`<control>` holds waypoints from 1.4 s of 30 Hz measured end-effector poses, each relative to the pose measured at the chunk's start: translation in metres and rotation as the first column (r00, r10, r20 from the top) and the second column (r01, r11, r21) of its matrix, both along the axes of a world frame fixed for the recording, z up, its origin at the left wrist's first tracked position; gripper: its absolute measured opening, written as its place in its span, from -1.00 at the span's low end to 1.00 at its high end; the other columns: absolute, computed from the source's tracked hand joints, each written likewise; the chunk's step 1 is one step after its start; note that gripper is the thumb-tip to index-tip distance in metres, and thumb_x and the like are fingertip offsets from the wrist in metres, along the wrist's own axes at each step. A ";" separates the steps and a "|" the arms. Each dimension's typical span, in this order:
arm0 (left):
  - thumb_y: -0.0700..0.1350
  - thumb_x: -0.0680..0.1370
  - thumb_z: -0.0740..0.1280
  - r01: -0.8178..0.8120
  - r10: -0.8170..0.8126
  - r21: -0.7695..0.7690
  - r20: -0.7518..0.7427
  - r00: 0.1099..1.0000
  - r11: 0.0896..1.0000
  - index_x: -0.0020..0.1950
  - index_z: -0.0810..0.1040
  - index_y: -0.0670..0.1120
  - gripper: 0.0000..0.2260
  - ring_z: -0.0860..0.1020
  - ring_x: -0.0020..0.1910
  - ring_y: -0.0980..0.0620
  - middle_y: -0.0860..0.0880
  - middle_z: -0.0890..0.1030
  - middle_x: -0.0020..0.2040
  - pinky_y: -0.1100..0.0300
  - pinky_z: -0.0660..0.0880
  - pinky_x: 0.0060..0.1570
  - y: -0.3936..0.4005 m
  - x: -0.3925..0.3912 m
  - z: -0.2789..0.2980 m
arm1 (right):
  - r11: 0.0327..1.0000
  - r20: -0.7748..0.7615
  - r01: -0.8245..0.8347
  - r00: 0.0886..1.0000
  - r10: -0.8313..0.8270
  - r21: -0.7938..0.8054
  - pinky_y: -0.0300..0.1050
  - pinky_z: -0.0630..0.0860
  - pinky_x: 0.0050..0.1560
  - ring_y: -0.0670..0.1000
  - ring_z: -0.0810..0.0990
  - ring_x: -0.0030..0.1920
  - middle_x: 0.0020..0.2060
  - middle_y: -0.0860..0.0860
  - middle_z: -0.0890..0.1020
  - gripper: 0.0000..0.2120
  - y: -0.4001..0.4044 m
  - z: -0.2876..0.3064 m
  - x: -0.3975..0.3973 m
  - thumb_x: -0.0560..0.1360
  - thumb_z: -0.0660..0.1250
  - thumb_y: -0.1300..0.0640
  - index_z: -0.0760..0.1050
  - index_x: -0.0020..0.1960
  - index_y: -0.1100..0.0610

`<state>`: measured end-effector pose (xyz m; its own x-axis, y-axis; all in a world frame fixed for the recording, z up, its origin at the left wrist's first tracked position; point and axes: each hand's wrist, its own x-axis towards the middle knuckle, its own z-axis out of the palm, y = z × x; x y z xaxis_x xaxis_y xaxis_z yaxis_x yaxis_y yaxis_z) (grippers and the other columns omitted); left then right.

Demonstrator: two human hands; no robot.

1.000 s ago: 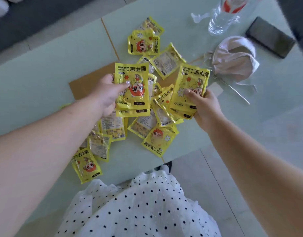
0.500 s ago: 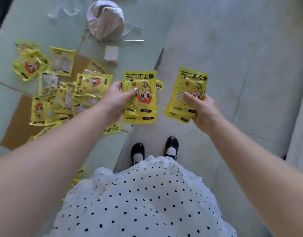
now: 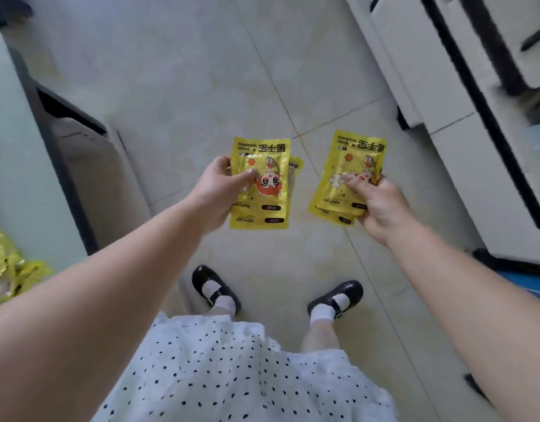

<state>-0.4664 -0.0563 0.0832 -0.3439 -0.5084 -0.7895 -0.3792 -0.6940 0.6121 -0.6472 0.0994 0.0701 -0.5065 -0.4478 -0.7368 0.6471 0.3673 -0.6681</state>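
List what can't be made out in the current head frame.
1. Head view: packet count in left stack, gripped by left hand; top packet covers the rest.
2. Head view: count in right stack, right hand; same cover.
3. Head view: loose packets on table; cut by left edge, blurred.

Printed matter on yellow foil packets, two stacks
Left stack (image 3: 264, 156) and right stack (image 3: 355, 155), print upside down to the camera: "暖手宝" and "HAND WARMER" at the far edge, "MANYIJIA" toward the near edge. The small black labels beside it are too small to read.
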 end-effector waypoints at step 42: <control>-0.14 0.53 0.37 0.805 -0.824 -0.321 0.110 0.555 0.499 0.16 0.49 -0.11 -0.78 0.65 0.01 -0.10 -0.10 0.65 0.06 -0.14 0.59 0.03 0.205 -0.650 -0.272 | 0.848 -0.702 0.129 0.631 0.330 0.514 -0.03 0.41 0.18 0.19 0.53 0.12 -0.02 0.07 0.66 -0.61 0.279 -0.289 -0.469 0.42 0.42 0.07 0.48 0.20 0.14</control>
